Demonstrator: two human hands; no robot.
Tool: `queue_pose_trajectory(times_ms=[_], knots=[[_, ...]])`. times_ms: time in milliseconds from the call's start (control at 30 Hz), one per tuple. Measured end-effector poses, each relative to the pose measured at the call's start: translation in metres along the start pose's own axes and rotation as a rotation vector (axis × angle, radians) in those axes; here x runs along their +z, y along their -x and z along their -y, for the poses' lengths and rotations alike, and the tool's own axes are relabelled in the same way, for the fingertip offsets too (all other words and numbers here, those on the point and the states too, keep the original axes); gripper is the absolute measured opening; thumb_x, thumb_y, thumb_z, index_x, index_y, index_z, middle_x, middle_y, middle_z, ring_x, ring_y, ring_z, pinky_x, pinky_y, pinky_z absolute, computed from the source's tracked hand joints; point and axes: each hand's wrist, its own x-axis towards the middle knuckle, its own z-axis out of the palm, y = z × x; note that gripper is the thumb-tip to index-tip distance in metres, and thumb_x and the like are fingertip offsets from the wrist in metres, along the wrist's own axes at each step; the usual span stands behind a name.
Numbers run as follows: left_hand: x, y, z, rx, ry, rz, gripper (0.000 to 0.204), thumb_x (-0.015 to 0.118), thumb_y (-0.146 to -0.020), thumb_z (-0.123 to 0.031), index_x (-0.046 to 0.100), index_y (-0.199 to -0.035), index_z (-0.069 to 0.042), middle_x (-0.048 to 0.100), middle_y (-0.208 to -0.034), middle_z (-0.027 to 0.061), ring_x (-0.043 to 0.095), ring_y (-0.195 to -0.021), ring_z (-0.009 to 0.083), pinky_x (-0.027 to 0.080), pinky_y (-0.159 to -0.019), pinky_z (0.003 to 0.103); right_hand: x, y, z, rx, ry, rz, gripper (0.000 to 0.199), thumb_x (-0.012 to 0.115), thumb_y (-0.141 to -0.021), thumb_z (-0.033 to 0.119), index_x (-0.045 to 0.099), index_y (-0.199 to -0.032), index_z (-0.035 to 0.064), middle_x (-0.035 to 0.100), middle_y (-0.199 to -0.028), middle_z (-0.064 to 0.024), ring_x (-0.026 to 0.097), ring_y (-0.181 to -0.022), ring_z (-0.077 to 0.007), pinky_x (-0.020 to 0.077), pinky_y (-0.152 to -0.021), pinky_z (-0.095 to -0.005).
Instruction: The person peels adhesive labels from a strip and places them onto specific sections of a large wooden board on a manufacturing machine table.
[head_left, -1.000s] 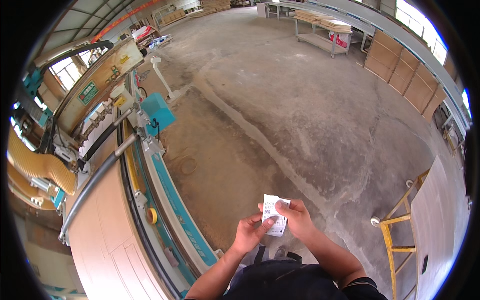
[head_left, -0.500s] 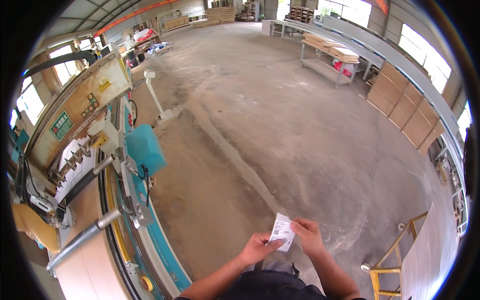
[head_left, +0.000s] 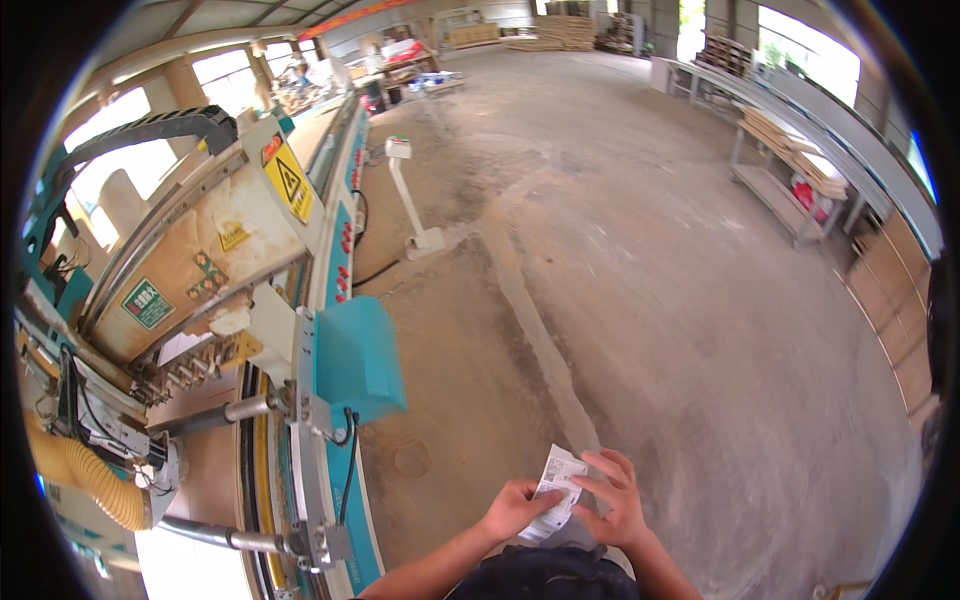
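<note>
Printed white labels, seemingly a thin stack with a square code on the top one, are held low in front of my body. My left hand pinches them from the left, its thumb lying across the face. On the other side, my right hand has its fingers spread and bent beside the labels' right edge. Its fingertips are very close to the paper; whether they touch it I cannot tell.
A long woodworking machine with a teal housing and a yellow hose runs along my left. Beyond it stands a control post on the concrete floor. At the right are a board-laden cart and leaning brown panels.
My right hand has loosened from the labels and spread its fingers; the left keeps hold. The view has swung left, so the machine sits further right and the yellow-framed cart has mostly left the picture.
</note>
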Motion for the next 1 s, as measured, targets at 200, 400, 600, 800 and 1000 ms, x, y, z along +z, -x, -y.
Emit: queue_pose_trajectory(times_ms=[200, 400, 600, 800, 1000], knots=[[-0.091, -0.084, -0.077, 0.175, 0.191, -0.187, 0.018, 0.058, -0.086, -0.016, 0.063, -0.094, -0.001, 0.062, -0.082, -0.0007, 0.053, -0.074, 0.0047, 0.045, -0.065, 0.022, 0.059, -0.183, -0.082, -0.047, -0.388, 0.373, 0.029, 0.067, -0.069, 0.009, 0.064, -0.098, 0.0057, 0.063, -0.09, -0.0109, 0.059, -0.089, -0.0273, 0.0464, -0.077, -0.0347], [-0.185, -0.199, -0.115, 0.294, 0.295, -0.247, 0.018, 0.057, -0.086, -0.009, 0.06, -0.1, 0.001, 0.063, -0.089, 0.0022, 0.056, -0.081, 0.0078, 0.046, -0.072, 0.024, 0.129, -0.328, -0.154, -0.047, -0.402, 0.443, 0.019, 0.065, -0.071, 0.004, 0.065, -0.089, 0.0034, 0.064, -0.081, -0.0113, 0.062, -0.076, -0.0242, 0.0485, -0.066, -0.0306], [-0.303, -0.318, -0.175, 0.254, 0.225, -0.165, 0.02, 0.057, -0.086, -0.012, 0.058, -0.101, 0.0, 0.061, -0.088, 0.0011, 0.054, -0.078, 0.0071, 0.045, -0.071, 0.024, 0.195, -0.462, -0.217, 0.212, -0.394, 0.427, 0.014, 0.065, -0.071, 0.006, 0.065, -0.084, 0.0009, 0.065, -0.079, -0.0109, 0.063, -0.072, -0.0179, 0.0476, -0.067, -0.0266], [-0.41, -0.38, -0.247, 0.254, 0.084, -0.311, 0.021, 0.058, -0.083, -0.014, 0.058, -0.098, 0.0, 0.062, -0.081, 0.0037, 0.053, -0.076, 0.0082, 0.044, -0.071, 0.025, 0.268, -0.604, -0.248, 0.217, -0.461, 0.492, 0.014, 0.063, -0.07, 0.004, 0.065, -0.084, -0.001, 0.066, -0.079, -0.0091, 0.062, -0.074, -0.016, 0.0466, -0.069, -0.026], [-0.519, -0.433, -0.278, 0.302, 0.209, -0.576, 0.023, 0.057, -0.083, -0.014, 0.058, -0.101, 0.0, 0.062, -0.085, 0.0031, 0.054, -0.078, 0.0093, 0.045, -0.072, 0.026, 0.374, -0.741, -0.27, 0.088, -0.647, 0.698, 0.012, 0.063, -0.072, 0.003, 0.065, -0.084, 0.0004, 0.065, -0.079, -0.0092, 0.062, -0.074, -0.0146, 0.047, -0.069, -0.0251]])
